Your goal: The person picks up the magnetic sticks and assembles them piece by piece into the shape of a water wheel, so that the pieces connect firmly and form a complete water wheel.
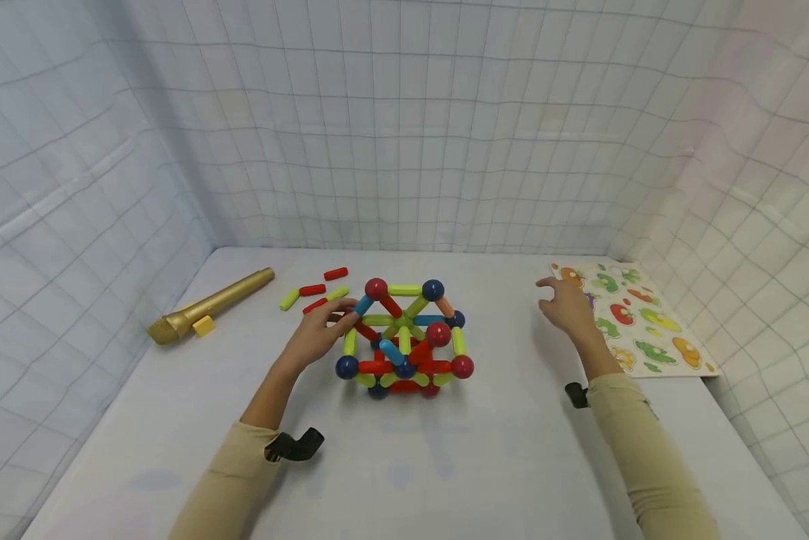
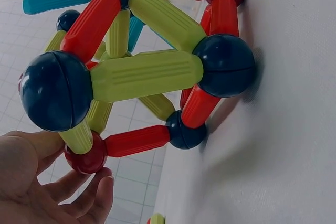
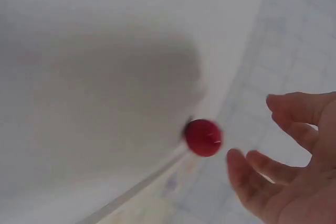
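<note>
A magnetic ball-and-stick structure (image 1: 404, 365) of red and blue balls with coloured rods stands mid-table. At its left side, my left hand (image 1: 317, 334) pinches one of its red balls (image 2: 86, 156) between thumb and fingers. Far to the right of the structure, my right hand (image 1: 566, 304) is over the table by the picture board, its fingers spread and gently bent with nothing between them. In the right wrist view, a loose red ball (image 3: 203, 137) shows just beyond the right fingertips, apart from them; the head view does not show it.
Several loose red and green rods (image 1: 312, 289) lie behind my left hand. A gold microphone (image 1: 212, 306) lies at the left with a yellow block (image 1: 204, 325) beside it. At the right is a board with vegetable pictures (image 1: 637, 319). Grid-patterned white sheets (image 1: 404, 127) enclose the table.
</note>
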Available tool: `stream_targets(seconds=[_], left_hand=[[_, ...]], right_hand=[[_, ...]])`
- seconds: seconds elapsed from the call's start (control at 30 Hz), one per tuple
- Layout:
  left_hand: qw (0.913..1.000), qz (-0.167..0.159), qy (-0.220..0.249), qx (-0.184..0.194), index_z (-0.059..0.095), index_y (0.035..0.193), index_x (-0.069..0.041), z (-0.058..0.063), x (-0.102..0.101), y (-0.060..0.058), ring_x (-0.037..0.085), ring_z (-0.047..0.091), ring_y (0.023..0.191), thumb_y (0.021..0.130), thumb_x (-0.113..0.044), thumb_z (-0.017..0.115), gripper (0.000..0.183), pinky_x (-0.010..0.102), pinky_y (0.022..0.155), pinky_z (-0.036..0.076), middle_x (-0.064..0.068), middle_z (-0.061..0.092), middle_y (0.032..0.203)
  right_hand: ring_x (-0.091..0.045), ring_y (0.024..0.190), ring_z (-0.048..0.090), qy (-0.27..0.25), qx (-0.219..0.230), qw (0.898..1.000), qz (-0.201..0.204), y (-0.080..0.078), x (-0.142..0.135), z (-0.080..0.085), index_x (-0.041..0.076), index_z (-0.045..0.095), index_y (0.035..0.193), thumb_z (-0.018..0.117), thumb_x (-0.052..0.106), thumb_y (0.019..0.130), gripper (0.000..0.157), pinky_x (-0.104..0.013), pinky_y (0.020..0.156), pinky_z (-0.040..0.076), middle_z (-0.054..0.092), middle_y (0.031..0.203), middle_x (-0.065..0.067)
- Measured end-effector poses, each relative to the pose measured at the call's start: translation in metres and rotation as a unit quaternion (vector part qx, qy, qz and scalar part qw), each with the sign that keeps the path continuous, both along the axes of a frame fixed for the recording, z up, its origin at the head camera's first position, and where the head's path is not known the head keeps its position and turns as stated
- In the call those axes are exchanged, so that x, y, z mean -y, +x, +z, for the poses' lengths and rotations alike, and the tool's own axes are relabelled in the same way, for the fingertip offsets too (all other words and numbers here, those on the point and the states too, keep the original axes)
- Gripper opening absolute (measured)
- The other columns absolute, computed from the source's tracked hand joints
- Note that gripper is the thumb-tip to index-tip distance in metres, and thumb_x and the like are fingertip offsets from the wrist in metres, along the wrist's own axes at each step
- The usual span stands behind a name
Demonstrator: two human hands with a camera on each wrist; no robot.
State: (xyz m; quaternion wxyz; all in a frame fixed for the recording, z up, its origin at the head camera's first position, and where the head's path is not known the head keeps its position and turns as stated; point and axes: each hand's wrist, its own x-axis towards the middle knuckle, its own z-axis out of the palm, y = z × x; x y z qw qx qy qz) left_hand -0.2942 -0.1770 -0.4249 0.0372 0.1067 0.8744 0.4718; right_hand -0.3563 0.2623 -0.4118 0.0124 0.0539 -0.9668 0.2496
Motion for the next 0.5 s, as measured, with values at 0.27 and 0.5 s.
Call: stream_targets(seconds=[0.27, 0.5], left_hand=[[0.9999, -0.010, 0.003, -0.010, 0.054, 0.134, -0.010, 0.001, -0.003, -0.003, 0.039, 0.054, 0.124, 0.101, -0.031, 0.052, 0.039, 0.052, 0.097, 0.050, 0.015, 0.061, 0.129], [0.9999, -0.001, 0.008, -0.009, 0.054, 0.134, -0.010, -0.001, -0.001, 0.001, 0.039, 0.054, 0.124, 0.101, -0.031, 0.052, 0.039, 0.051, 0.097, 0.051, 0.015, 0.060, 0.131]], right_hand=[[-0.042, 0.097, 0.057, 0.085, 0.018, 0.996, -0.014, -0.035, -0.018, -0.043, -0.007, 0.062, 0.119, 0.051, 0.003, 0.090, 0.032, -0.049, 0.082, 0.048, 0.063, 0.105, -0.027], [-0.037, 0.104, 0.057, -0.106, -0.149, 0.982, 0.051, 0.014, 0.080, 0.036, 0.005, 0.064, 0.123, 0.065, 0.012, 0.090, 0.034, -0.046, 0.085, 0.054, 0.052, 0.120, -0.025]])
